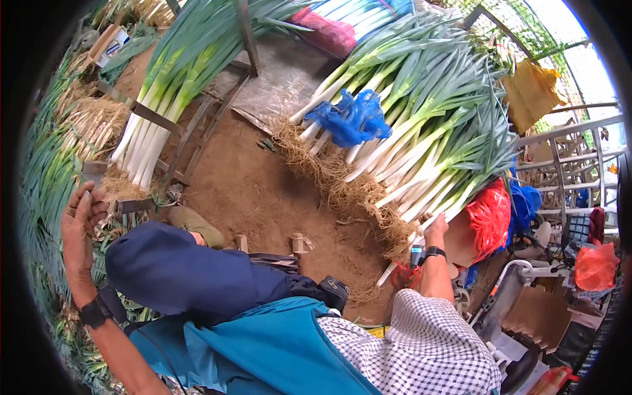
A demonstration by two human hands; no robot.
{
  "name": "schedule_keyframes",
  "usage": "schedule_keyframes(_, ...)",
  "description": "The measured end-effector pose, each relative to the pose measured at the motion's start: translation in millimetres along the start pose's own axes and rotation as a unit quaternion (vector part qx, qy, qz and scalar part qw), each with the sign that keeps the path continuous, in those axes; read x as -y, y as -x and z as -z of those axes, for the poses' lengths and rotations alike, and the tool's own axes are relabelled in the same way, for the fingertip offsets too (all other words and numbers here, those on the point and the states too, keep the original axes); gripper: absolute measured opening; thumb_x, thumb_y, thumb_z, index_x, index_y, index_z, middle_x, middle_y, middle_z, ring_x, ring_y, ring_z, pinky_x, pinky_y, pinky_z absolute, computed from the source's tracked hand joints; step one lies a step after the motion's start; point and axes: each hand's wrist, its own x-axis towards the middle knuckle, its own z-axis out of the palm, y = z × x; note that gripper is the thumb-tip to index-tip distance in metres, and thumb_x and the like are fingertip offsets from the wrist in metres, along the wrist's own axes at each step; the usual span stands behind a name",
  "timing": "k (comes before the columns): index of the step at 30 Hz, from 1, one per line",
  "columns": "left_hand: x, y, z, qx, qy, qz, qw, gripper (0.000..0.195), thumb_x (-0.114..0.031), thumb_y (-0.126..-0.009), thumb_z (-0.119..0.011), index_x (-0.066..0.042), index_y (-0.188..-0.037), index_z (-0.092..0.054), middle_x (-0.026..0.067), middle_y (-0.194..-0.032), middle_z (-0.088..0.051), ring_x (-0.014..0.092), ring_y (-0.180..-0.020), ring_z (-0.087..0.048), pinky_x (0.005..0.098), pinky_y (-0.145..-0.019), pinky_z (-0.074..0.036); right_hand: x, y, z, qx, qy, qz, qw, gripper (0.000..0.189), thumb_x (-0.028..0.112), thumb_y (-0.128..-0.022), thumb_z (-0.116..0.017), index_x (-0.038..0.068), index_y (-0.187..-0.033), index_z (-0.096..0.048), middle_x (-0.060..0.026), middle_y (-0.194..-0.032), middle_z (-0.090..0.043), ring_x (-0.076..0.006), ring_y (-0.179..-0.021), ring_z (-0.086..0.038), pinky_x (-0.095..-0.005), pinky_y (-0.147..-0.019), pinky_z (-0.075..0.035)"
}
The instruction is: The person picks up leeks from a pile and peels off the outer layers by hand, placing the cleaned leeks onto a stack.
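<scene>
Raised at the far left, my left hand (84,217) is empty, its fingers partly curled but apart. It is close to a bundle of leeks (148,138) that leans in a metal frame (157,118) with the roots downward. My right hand (435,231) reaches forward and grips white leek shafts (419,236) at the near edge of a large heap of leeks (419,133); some of its fingers are hidden. Roots (345,182) fringe the heap's near side. A crumpled blue net bag (350,118) lies over several shafts.
Brown bare soil (247,173) lies before me. Red plastic twine (489,219) sits right of the heap. A metal rack (568,163) and a cardboard box (538,316) stand at the right. More leeks (44,197) are piled along the left. A pink net bundle (328,34) lies at the back.
</scene>
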Motion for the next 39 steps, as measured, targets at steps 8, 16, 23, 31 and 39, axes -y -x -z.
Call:
schedule_keyframes(8, 4.9, 38.3, -0.8, -0.023, -0.024, 0.028, 0.999, 0.034, -0.022, -0.099, -0.058, -0.001, -0.126, -0.057, 0.0052, -0.102, -0.068, 0.012, -0.085, -0.065, 0.0259, -0.078, -0.053, -50.0, 29.7, -93.8, 0.175, 0.488, 0.200, 0.831, 0.039, 0.027, -0.084, -0.064, -0.005, -0.106, -0.065, -0.0251, -0.091, -0.068, -0.0324, -0.087, -0.066, -0.0414, -0.080, -0.051)
schedule_keyframes(16, 14.2, 43.5, -1.3, -0.023, 0.016, 0.015, 0.999, 0.032, -0.023, -0.098, -0.060, -0.003, -0.122, -0.060, 0.0050, -0.098, -0.068, 0.012, -0.084, -0.066, 0.0252, -0.076, -0.053, -74.0, -54.2, -93.5, 0.127, 0.331, 0.086, 0.931, 0.037, 0.021, -0.074, -0.071, -0.012, -0.091, -0.063, -0.0213, -0.085, -0.068, -0.0293, -0.072, -0.066, -0.0409, -0.060, -0.054)
schedule_keyframes(23, 34.4, 43.4, 22.2, -0.020, 0.020, 0.038, 0.999, 0.032, -0.023, -0.098, -0.059, -0.003, -0.123, -0.060, 0.0058, -0.099, -0.068, 0.012, -0.085, -0.066, 0.0258, -0.078, -0.053, 47.2, -33.8, -18.3, 0.122, 0.322, 0.228, 0.911, 0.033, 0.021, -0.080, -0.064, 0.000, -0.058, -0.054, -0.0095, -0.055, -0.056, -0.0184, -0.042, -0.054, -0.0328, -0.035, -0.043)
schedule_keyframes(31, 18.7, 85.9, 65.7, -0.135, 0.052, -0.063, 0.987, 0.036, -0.025, -0.098, -0.059, -0.002, -0.126, -0.058, 0.0085, -0.109, -0.067, 0.017, -0.090, -0.065, 0.0311, -0.082, -0.053, -0.3, 68.2, -150.8, 0.369, 0.405, 0.217, 0.808, 0.029, 0.025, -0.091, -0.065, -0.004, -0.093, -0.062, -0.0080, -0.068, -0.061, -0.0159, -0.050, -0.059, -0.0299, -0.042, -0.049)
schedule_keyframes(39, 36.3, 210.5, 160.7, -0.284, 0.145, -0.104, 0.942, 0.035, -0.022, -0.096, -0.063, -0.001, -0.123, -0.059, 0.0115, -0.105, -0.067, 0.020, -0.090, -0.066, 0.0335, -0.080, -0.054, 85.3, 483.9, -345.2, 0.630, 0.053, 0.601, 0.489, 0.018, 0.016, -0.094, -0.060, -0.002, -0.097, -0.062, -0.0063, -0.080, -0.061, -0.0129, -0.069, -0.060, -0.0283, -0.065, -0.050)
